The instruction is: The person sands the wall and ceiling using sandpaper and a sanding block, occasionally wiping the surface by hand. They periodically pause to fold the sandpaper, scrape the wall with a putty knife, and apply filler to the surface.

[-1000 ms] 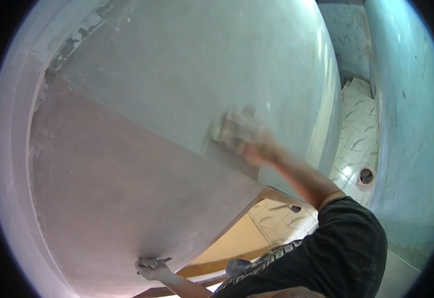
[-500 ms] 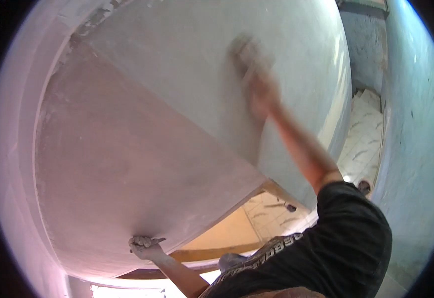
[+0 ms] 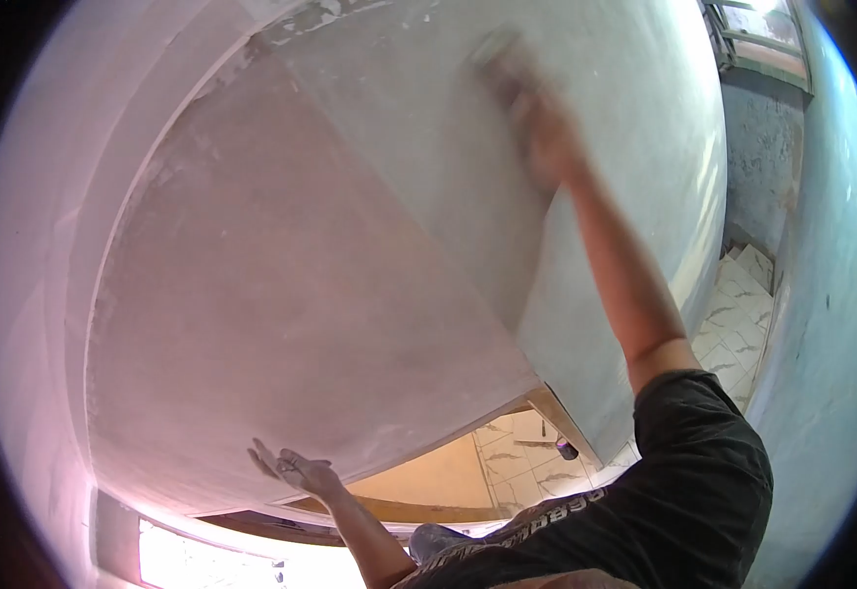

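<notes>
A broad, smooth grey plastered wall [image 3: 281, 275] fills most of the view, with rougher patches along its upper left edge. My right hand [image 3: 543, 128] is raised high against it and smeared by motion. At its fingertips is a blurred, pale-edged, block-like thing [image 3: 499, 54]; I cannot tell what it is. Lower left, my left hand [image 3: 296, 471] is held up close before the wall, whitened with dust. Its fingers are stretched and apart, and nothing shows in them.
Below the wall lies an orange-tan board [image 3: 423, 479] beside marble-patterned floor tiles [image 3: 517, 471], with a small dark object [image 3: 567, 449] on them. A blue-green wall [image 3: 840, 265] runs along the right. A window [image 3: 762, 27] opens at upper right, and more tiles [image 3: 737, 314] lie below.
The view has shifted, bringing the upper-right window into sight. My right hand has moved higher on the wall. My left hand's curled fingers have opened out.
</notes>
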A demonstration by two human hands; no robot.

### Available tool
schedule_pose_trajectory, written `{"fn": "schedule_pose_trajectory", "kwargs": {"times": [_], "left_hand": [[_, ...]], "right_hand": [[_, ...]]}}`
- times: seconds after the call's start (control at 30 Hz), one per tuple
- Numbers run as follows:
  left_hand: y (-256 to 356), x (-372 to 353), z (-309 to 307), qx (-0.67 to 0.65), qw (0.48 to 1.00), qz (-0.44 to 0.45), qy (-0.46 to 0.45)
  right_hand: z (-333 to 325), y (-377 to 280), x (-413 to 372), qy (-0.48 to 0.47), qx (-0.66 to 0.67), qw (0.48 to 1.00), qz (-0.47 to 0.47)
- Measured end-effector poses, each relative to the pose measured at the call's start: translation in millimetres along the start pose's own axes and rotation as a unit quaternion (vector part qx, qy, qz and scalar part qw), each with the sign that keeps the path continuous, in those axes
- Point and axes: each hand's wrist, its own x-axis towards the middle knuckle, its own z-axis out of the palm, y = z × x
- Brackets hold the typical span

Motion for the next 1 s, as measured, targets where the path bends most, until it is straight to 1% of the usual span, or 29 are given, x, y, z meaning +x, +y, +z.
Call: {"fn": "schedule_pose_trajectory", "kwargs": {"times": [0.03, 0.07, 0.13, 0.17, 0.2, 0.23, 0.27, 0.3, 0.33, 0.4, 0.43, 0.47, 0.5, 0.53, 0.57, 0.6, 0.63, 0.67, 0.7, 0.73, 0.8, 0.87, 0.93, 0.97, 1.0], "left_hand": [[-14.1, -4.9, 0.9, -0.024, 0.998, 0.001, -0.057], [-22.1, -10.8, -1.7, -0.022, 0.998, 0.0, -0.055], [-27.0, -18.2, 12.0, -0.035, 0.99, 0.074, -0.113], [-17.6, -23.5, 20.2, -0.115, 0.986, 0.032, -0.12], [-16.6, -25.0, 27.1, -0.115, 0.985, 0.035, -0.12], [-18.8, -24.9, 29.0, -0.079, 0.99, 0.053, -0.104], [-20.9, -25.4, 28.7, -0.043, 0.993, 0.066, -0.088], [-17.1, -26.3, 27.0, -0.04, 0.993, 0.065, -0.091], [-10.2, -26.9, 24.5, -0.029, 0.993, 0.05, -0.103], [-12.9, -26.2, 23.8, -0.025, 0.992, 0.039, -0.115], [-26.7, -26.1, 26.9, -0.031, 0.992, 0.048, -0.11], [-32.2, -24.8, 30.9, -0.032, 0.992, 0.06, -0.105], [-24.3, -24.7, 37.4, -0.037, 0.991, 0.067, -0.107], [-18.5, -24.6, 34.6, -0.02, 0.993, 0.047, -0.102], [-13.0, -24.7, 31.6, -0.004, 0.995, 0.027, -0.099], [-13.0, -26.4, 30.2, 0.007, 0.995, 0.026, -0.097], [-13.8, -25.8, 29.0, 0.008, 0.995, 0.031, -0.097], [-15.2, -25.7, 29.1, 0.01, 0.994, 0.037, -0.099], [-18.3, -25.2, 29.8, 0.01, 0.994, 0.044, -0.099], [-23.1, -25.2, 33.3, 0.007, 0.994, 0.048, -0.098], [-31.1, -22.5, 40.0, 0.019, 0.993, 0.056, -0.098], [-33.6, -20.4, 43.1, 0.037, 0.993, 0.064, -0.095], [-23.1, -22.0, 33.9, 0.039, 0.991, 0.072, -0.103], [-17.7, -21.5, 29.6, 0.036, 0.99, 0.077, -0.109], [-14.2, -21.9, 26.9, 0.037, 0.989, 0.084, -0.114]], "right_hand": [[0.2, 28.5, 10.8, 0.016, 0.065, 0.99, 0.127], [1.5, 52.0, 21.1, 0.033, 0.128, 0.959, 0.25], [7.9, 32.3, 40.2, 0.056, 0.024, 0.985, 0.164], [13.0, 20.3, 45.6, 0.049, -0.058, 0.995, 0.06], [17.9, 8.5, 51.5, 0.058, -0.142, 0.987, -0.043], [19.4, 20.4, 53.2, 0.074, -0.099, 0.992, -0.034], [16.5, 38.8, 59.2, 0.054, 0.0, 0.998, 0.029], [13.7, 56.8, 64.8, 0.046, 0.104, 0.989, 0.095], [11.0, 74.8, 70.3, 0.051, 0.196, 0.966, 0.161], [17.4, 92.7, 73.5, 0.075, 0.139, 0.964, 0.215], [11.2, 51.7, 72.1, 0.098, 0.052, 0.991, 0.073], [14.0, 40.5, 67.4, 0.108, 0.007, 0.994, 0.004], [17.0, 29.7, 62.6, 0.123, -0.041, 0.989, -0.064], [43.1, 64.4, 52.3, 0.084, 0.125, 0.989, -0.004], [29.8, 93.7, 61.1, 0.084, 0.119, 0.988, 0.046], [9.3, 123.1, 70.5, 0.081, 0.19, 0.967, 0.147], [0.1, 142.7, 74.8, 0.082, 0.258, 0.933, 0.237], [-6.6, 149.8, 77.5, 0.092, 0.294, 0.899, 0.311], [1.3, 147.7, 78.0, 0.106, 0.295, 0.891, 0.329], [16.2, 162.4, 61.7, 0.095, 0.123, 0.975, 0.16], [74.2, 143.0, 34.8, 0.153, -0.004, 0.986, 0.061], [39.1, 161.0, 31.6, 0.108, 0.108, 0.978, 0.14], [27.9, 158.5, 17.7, 0.051, 0.235, 0.946, 0.217], [28.3, 150.8, 1.0, 0.044, 0.24, 0.943, 0.225], [26.8, 137.5, -22.6, 0.022, 0.175, 0.945, 0.277]]}}
